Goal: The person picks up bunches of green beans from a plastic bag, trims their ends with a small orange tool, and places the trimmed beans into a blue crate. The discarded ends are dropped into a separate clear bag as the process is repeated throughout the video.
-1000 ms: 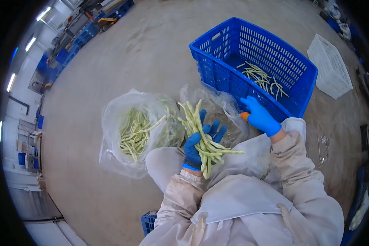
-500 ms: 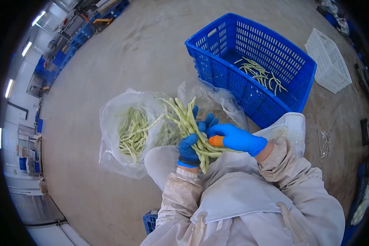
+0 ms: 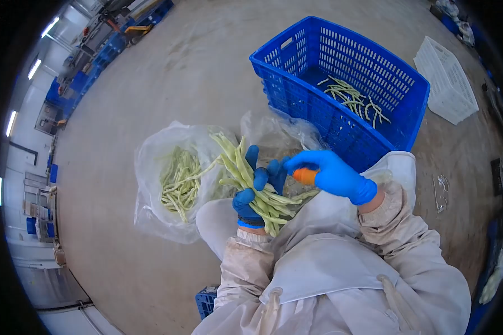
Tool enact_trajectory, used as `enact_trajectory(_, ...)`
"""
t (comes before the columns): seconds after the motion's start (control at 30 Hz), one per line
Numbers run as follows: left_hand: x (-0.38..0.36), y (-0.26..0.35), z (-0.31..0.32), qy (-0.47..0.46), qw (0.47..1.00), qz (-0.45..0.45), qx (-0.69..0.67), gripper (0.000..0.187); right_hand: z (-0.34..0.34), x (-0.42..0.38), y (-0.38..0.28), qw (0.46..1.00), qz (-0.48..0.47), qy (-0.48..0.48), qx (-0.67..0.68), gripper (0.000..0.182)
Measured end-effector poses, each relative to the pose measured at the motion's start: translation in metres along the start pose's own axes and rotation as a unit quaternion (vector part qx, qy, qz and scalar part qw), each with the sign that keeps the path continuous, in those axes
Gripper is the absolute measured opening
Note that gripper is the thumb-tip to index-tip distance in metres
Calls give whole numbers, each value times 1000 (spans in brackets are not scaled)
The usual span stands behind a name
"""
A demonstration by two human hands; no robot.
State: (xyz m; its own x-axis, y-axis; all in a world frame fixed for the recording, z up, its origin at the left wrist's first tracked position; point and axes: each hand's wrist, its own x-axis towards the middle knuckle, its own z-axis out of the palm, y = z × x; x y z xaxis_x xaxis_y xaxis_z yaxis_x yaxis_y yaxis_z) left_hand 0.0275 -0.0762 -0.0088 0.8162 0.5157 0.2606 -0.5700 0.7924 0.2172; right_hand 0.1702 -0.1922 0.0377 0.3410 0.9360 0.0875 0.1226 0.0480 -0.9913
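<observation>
My left hand [image 3: 254, 192], in a dark blue glove, is closed around a bunch of pale green beans [image 3: 236, 162]. The beans fan out past its fingers at the upper left and hang below the palm toward my lap. To the right, my right hand [image 3: 338, 176] wears a bright blue glove, with an orange cover [image 3: 304, 176] showing at the thumb. Its curved index finger and thumb stand a little apart, close to the left fingertips, with no bean visible between them. More beans [image 3: 179, 190] lie in a clear plastic bag [image 3: 151, 162] left of my knees.
A large blue crate [image 3: 330, 120] with some beans at its bottom stands ahead on the right. Behind it is a white crate [image 3: 447, 84]. Another clear bag [image 3: 262, 125] lies against the blue crate. A small blue crate [image 3: 207, 301] shows by my left side.
My right hand has moved up and right, off the bunch, and its fingers have parted. My left hand has shifted slightly left with the beans.
</observation>
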Motion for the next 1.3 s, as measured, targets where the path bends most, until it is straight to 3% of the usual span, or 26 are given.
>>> enact_trajectory(0.07, 5, 0, 4, -47, 997, 15, 66, 76, 9, -3, -4, 994, 32, -87, -60, 26)
enact_trajectory(0.1, 5, 0, 8, -47, 997, 12, 66, 76, 14, -4, 0, 994, 32, -84, -60, 26)
enact_trajectory(0.17, 5, 2, 17, -53, 995, -8, 87, 77, 25, -5, 13, 986, 71, -152, 18, 25)
enact_trajectory(0.3, 7, 7, 0, -105, 992, -7, 64, 80, 30, -9, 12, 976, 134, -138, 99, 24)
enact_trajectory(0.37, 8, 7, -1, -105, 990, -21, 95, 80, 32, -7, 16, 991, 62, -118, 28, 23)
enact_trajectory(0.5, 9, 4, -6, -109, 991, -6, 80, 79, 40, -10, 26, 996, 31, -79, 31, 21)
enact_trajectory(0.57, 8, 3, 0, -74, 995, -19, 65, 79, 43, -12, 18, 995, -20, -13, -101, 16)
enact_trajectory(0.6, 8, 3, 0, -74, 995, -18, 66, 79, 43, -11, 18, 995, -21, -13, -101, 16)
enact_trajectory(0.67, 6, 0, 1, -39, 998, -47, 9, 78, 40, -8, 17, 937, -216, 18, -275, 13)
enact_trajectory(0.8, 0, -5, 3, 16, 997, -59, -36, 79, 24, -4, 18, 882, -226, -27, -413, 15)
enact_trajectory(0.9, -1, -6, 1, 122, 983, -93, 101, 81, 26, -3, 30, 950, -120, 92, -274, 14)
enact_trajectory(1.1, 5, -10, -3, 72, 971, -122, 191, 79, 28, -10, 38, 897, -143, 198, -368, 17)
enact_trajectory(1.3, -1, -6, -12, 67, 970, -140, 188, 70, 20, -15, 25, 868, -238, 119, -419, 18)
